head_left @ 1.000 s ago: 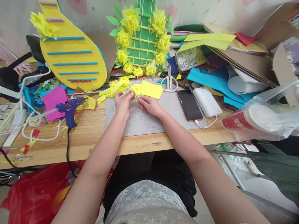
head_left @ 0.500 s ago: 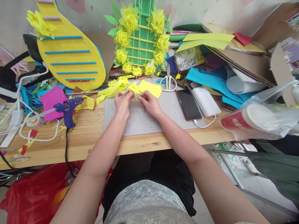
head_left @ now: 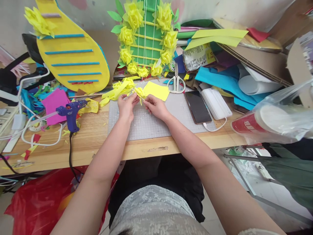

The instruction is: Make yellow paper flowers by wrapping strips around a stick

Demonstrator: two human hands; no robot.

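Note:
Between my two hands, over the grey cutting mat (head_left: 151, 125), is a small yellow paper flower (head_left: 140, 92). My left hand (head_left: 126, 105) has its fingers closed on the flower's left side. On the right, my right hand (head_left: 156, 106) pinches at the flower's lower edge, its thumb and forefinger together. A yellow paper sheet (head_left: 157, 91) lies just behind my right hand. Beyond my left hand is a pile of yellow paper strips and petals (head_left: 119, 89). What exactly sits between the fingertips is partly hidden.
A blue glue gun (head_left: 70, 114) stands at left by a magenta paper (head_left: 55, 106). White-handled scissors (head_left: 176, 85), a phone (head_left: 197, 107), a power bank (head_left: 216, 103) and a bagged cup (head_left: 259, 122) are to the right. Behind stand a yellow cutout (head_left: 73, 58) and a green, flower-trimmed one (head_left: 148, 42).
The flower has tilted and turned slightly between my fingers, and my left hand has shifted a little left. The whole view has moved slightly.

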